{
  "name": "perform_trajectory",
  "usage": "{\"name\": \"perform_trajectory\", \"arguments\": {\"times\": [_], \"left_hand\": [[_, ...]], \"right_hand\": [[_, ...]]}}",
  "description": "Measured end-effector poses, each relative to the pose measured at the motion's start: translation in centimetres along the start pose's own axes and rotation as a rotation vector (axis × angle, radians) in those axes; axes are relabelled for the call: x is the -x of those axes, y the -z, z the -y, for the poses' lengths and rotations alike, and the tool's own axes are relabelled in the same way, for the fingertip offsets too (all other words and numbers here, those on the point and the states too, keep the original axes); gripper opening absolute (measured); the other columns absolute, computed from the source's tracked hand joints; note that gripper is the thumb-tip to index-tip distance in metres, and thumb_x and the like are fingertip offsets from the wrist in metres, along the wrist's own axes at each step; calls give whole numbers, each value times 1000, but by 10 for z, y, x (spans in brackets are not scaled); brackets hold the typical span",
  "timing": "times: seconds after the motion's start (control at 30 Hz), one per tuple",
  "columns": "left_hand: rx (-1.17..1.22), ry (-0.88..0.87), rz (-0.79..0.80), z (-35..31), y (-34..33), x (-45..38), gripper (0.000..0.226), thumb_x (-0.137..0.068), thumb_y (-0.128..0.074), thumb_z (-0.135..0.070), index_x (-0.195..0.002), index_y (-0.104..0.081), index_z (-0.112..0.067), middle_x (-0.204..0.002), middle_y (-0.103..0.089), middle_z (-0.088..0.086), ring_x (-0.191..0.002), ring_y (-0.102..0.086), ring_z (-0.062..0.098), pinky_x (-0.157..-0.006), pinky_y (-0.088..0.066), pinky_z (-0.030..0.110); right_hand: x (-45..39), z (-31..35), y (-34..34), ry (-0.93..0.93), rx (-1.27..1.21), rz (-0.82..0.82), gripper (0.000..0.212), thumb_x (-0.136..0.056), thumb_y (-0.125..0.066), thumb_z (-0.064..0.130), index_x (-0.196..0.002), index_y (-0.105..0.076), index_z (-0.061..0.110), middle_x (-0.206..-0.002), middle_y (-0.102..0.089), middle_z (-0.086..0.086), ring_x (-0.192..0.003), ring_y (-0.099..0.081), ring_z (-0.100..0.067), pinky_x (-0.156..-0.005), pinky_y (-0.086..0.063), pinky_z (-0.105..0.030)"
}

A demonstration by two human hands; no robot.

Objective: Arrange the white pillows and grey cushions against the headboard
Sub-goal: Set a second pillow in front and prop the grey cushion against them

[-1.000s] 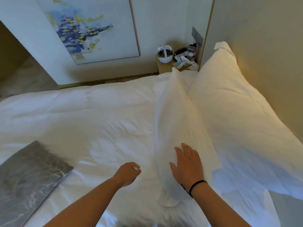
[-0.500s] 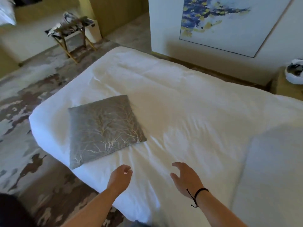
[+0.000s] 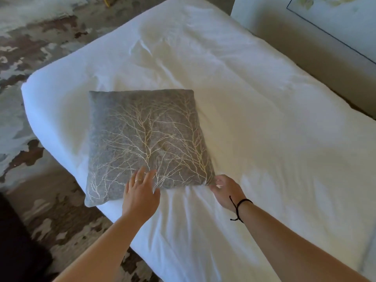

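A grey cushion (image 3: 142, 139) with a pale branch pattern lies flat on the white bed (image 3: 254, 119), close to the bed's near-left edge. My left hand (image 3: 140, 194) rests with spread fingers on the cushion's near edge. My right hand (image 3: 225, 192), a black cord on its wrist, pinches the cushion's near-right corner. No white pillows and no headboard are in view.
Patterned carpet (image 3: 36, 47) runs along the bed's left and near sides. A white wall with a framed picture (image 3: 335, 23) stands beyond the bed at the upper right. A dark shape (image 3: 18, 251) sits at the bottom left.
My view swung left from the white pillows to the foot end of the bed. Both hands reached forward onto the grey cushion; the right hand took hold of its corner.
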State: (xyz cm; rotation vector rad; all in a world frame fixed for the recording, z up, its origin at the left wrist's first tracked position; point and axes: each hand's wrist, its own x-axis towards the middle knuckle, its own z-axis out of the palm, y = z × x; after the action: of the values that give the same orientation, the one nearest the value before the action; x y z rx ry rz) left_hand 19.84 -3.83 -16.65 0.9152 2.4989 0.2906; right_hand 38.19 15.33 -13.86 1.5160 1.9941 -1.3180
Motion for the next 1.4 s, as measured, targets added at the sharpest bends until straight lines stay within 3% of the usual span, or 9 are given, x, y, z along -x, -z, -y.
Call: {"name": "perform_trajectory", "arguments": {"times": [0.23,0.37,0.57,0.7,0.77,0.87,0.97,1.2,1.4], "left_hand": [[-151,-57,11,9,-49,-51,92,-86,-54,-63,-153,7,-44,-164,13,-7,-150,17,31,-119,4,59],[-194,-67,-49,18,-67,-52,97,-85,-56,-63,-153,10,-44,-165,10,-6,-150,14,31,-118,0,61],[-188,-55,-56,17,-59,-51,97,-85,-58,-62,-153,9,-42,-165,5,-7,-151,9,30,-119,-3,59],[-168,-40,-29,12,-41,-47,99,-88,-56,-59,-151,19,-43,-163,13,-8,-151,10,30,-120,-8,58],[-161,-56,-9,10,-29,-42,103,-87,-57,-61,-149,22,-44,-163,15,-9,-151,8,31,-120,-11,59],[-116,-122,23,1,-15,-26,109,-80,-60,-68,-147,23,-47,-163,12,-11,-151,5,33,-118,-15,59],[-83,-218,47,-35,-9,-4,111,-76,-58,-74,-146,24,-49,-161,15,-13,-151,1,34,-117,-18,58],[134,-567,164,-188,-22,84,113,-80,-65,-63,-144,27,-51,-161,13,-19,-149,-18,28,-115,-32,50],[232,-874,449,-329,-59,225,88,-89,-54,-59,-138,18,-67,-153,-32,-27,-120,-58,9,-88,-49,28]], "right_hand": [[-88,23,-28,-165,-122,-48,55,-88,-56,53,-126,-42,16,-89,-57,8,-72,-59,-11,-56,-46,-27],[-110,29,-32,-270,-190,-48,87,-79,-64,63,-141,-38,9,-123,-59,-3,-100,-61,-25,-74,-45,-30],[-111,41,-21,-268,-439,9,53,-64,-87,39,-100,-72,3,-85,-73,-7,-78,-72,-32,-81,-58,-42],[-84,51,-11,-147,-450,-52,30,-79,-78,28,-78,-62,3,-61,-45,-6,-44,-37,-16,-47,-32,-25],[-63,50,-6,-55,-425,-127,44,-83,-74,22,-60,-37,16,-45,-31,6,-32,-24,-9,-38,-22,-19],[-15,43,6,46,-440,-180,49,-86,-68,13,-61,-26,18,-35,-39,12,-36,-42,-14,-41,-22,-24],[40,25,37,105,-491,-272,49,-86,-68,11,-61,-26,18,-49,-36,-2,-57,-66,-34,-45,-25,-28],[204,-52,142,195,-302,-666,49,-83,-72,25,-57,-30,21,-53,-27,6,-48,-30,-7,-48,-28,-20],[352,-187,195,-15,-206,-982,46,-85,-68,26,-58,-32,21,-47,-41,7,-46,-37,-7,-43,-30,-19]]}}
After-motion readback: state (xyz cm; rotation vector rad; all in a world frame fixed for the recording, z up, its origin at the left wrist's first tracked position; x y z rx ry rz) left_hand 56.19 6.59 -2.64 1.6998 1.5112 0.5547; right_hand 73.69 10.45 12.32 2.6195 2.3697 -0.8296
